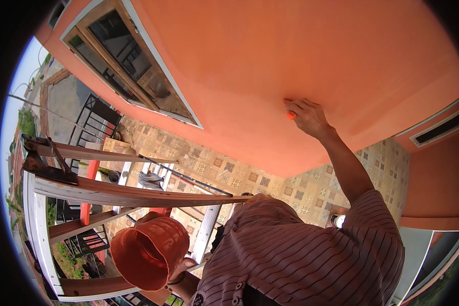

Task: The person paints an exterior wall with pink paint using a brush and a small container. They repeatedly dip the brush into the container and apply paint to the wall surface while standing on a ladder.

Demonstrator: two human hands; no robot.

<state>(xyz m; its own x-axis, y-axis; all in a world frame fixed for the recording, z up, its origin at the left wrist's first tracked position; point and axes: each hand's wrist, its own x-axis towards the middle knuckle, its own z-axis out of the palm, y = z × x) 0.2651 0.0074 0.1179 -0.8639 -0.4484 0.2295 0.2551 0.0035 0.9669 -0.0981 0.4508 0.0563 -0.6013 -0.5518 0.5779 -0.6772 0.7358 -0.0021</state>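
My right hand [308, 116] is up against the orange painted wall [252, 61], its fingers closed around an orange handle [291, 115]; the rest of that tool, perhaps a paintbrush, is hidden by the hand and blends with the wall. Low on the left, my left hand [185, 266] grips an orange plastic bucket [176, 237] by its side. The bucket is tilted, with its mouth showing and orange-red paint visible inside. Beside it stands a wooden stepladder [137, 194] with a metal hinge at its top.
A wood-framed window [118, 57] with a white border is set in the wall at upper left. Below lies a patterned tile floor [252, 178]. A grey cloth [150, 179] hangs near the ladder. A small white-topped can [339, 221] stands on the floor at right, and a black metal railing [90, 122] at left.
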